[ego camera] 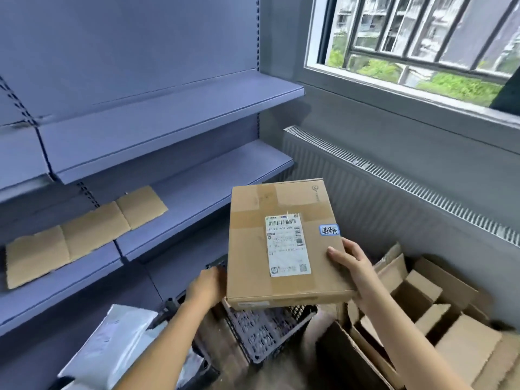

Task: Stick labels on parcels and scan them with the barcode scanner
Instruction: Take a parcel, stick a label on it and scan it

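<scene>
A flat brown cardboard parcel (247, 249) is held up in front of me, its top face showing. A white shipping label (287, 246) with barcodes is stuck on its middle, and a small blue-edged sticker (328, 230) with handwriting sits near its right edge. My right hand (351, 266) grips the parcel's right edge, thumb on top. My left hand (205, 288) holds the lower left edge, its fingers hidden behind the parcel. No barcode scanner is in view.
A black plastic basket (267, 333) stands below the parcel. White plastic mailer bags (112, 342) lie at lower left. Open cardboard boxes (422, 313) are piled at lower right. Blue shelves (168, 130) on the left carry a flat cardboard strip (84, 232). A radiator (394, 198) runs under the window.
</scene>
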{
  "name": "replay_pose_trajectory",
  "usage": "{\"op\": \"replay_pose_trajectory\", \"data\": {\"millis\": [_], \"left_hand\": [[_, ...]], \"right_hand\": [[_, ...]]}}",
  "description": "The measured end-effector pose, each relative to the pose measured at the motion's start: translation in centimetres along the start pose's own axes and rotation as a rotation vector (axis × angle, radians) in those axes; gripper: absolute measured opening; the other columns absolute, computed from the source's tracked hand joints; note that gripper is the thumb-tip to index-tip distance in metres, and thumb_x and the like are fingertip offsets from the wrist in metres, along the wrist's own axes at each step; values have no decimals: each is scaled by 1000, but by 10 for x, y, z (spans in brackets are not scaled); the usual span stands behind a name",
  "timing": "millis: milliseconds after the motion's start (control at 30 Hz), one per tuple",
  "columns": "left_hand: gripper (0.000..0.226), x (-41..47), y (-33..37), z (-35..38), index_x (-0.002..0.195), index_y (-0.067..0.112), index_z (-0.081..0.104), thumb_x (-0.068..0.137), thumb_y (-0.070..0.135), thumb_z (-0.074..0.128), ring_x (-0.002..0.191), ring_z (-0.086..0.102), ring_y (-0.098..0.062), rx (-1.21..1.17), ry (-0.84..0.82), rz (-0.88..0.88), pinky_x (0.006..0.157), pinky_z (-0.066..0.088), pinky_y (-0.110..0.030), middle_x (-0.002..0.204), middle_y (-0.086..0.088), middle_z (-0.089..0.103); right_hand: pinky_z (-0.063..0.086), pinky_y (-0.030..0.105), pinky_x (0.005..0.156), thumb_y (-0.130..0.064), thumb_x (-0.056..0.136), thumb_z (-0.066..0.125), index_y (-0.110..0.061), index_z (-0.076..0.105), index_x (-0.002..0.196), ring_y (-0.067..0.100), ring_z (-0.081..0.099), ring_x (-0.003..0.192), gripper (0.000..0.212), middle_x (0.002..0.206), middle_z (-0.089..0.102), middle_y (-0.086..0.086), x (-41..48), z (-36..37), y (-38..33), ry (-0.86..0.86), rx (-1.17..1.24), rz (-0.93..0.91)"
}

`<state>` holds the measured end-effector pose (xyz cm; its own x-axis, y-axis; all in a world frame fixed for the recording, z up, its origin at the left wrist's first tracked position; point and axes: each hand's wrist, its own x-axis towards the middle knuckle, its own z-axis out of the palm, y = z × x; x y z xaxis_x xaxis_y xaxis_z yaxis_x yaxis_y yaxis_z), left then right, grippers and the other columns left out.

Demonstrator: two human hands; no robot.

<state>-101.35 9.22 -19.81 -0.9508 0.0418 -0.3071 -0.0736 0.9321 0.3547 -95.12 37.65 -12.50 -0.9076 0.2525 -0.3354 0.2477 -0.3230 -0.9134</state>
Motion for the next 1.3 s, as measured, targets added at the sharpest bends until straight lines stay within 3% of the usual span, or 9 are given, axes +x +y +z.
{"op": "replay_pose_trajectory", "data": {"millis": [100, 233, 300, 500, 667, 867, 1033, 1167, 1300], "left_hand": [[22, 18, -11, -1, 70, 19, 43, 90, 16, 50, 82, 58, -29, -88, 13, -84, 71, 48, -39, 79, -6, 56], [15, 20, -28, -2, 75, 20, 48, 89, 16, 43, 69, 49, -18, -73, 25, -229, 55, 34, -28, 81, -3, 57], [11, 19, -33, -2, 75, 17, 49, 84, 15, 43, 71, 56, -24, -72, 26, -308, 51, 31, -27, 80, -7, 60], [13, 5, -32, 13, 87, 18, 54, 89, 23, 42, 74, 56, -27, -149, 91, -525, 62, 43, -30, 83, -6, 62], [12, 0, 1, 42, 88, 12, 54, 88, 17, 43, 86, 58, -29, -218, 21, -675, 70, 44, -32, 94, -9, 64], [12, 4, 24, 99, 90, 11, 57, 88, 17, 47, 85, 60, -26, -431, -12, -777, 74, 48, -31, 92, -9, 64], [17, 32, -7, 176, 76, 21, 54, 89, 17, 45, 80, 63, -27, -785, -47, -878, 74, 54, -37, 90, -11, 68], [9, 69, -16, 219, 93, 32, 53, 94, 40, 51, 96, 59, -15, -1078, -26, -849, 93, 47, -36, 106, 6, 61], [77, 108, -33, 268, 123, 41, 41, 60, 74, 68, 120, 47, -18, -1568, -180, -855, 94, 46, -36, 124, 16, 48]], "right_hand": [[55, 25, 58, -16, 69, 77, -14, 56, 122, 15, 71, 80, 57, 99, 74, 3, 37, 15, -4, -55, -17, 45], [58, 30, 64, -12, 83, 68, -15, 55, 123, 22, 70, 86, 42, 106, 71, 9, 78, 31, 2, -134, -76, 128], [60, 32, 67, -13, 84, 68, -16, 55, 123, 26, 68, 90, 41, 108, 70, 11, 96, 39, 3, -181, -102, 162], [58, 25, 60, -9, 85, 66, -12, 54, 125, 19, 68, 81, 42, 105, 70, 11, 147, 56, 8, -370, -183, 261], [57, 23, 58, -8, 86, 64, -12, 54, 121, 12, 70, 74, 37, 96, 71, 4, 185, 48, 13, -481, -263, 339], [56, 30, 66, -8, 86, 65, -12, 51, 126, 17, 67, 76, 42, 98, 70, 7, 221, 21, 50, -403, -322, 437], [57, 29, 65, -9, 86, 64, -13, 51, 128, 22, 66, 81, 44, 108, 69, 12, 258, 1, 115, -296, -329, 504], [53, 39, 82, -10, 87, 63, -17, 53, 123, 28, 65, 92, 38, 113, 68, 14, 293, -13, 178, -273, -355, 521], [54, 41, 81, -15, 81, 68, -21, 56, 119, 25, 68, 93, 41, 108, 71, 7, 322, -26, 241, -316, -400, 520]]}}
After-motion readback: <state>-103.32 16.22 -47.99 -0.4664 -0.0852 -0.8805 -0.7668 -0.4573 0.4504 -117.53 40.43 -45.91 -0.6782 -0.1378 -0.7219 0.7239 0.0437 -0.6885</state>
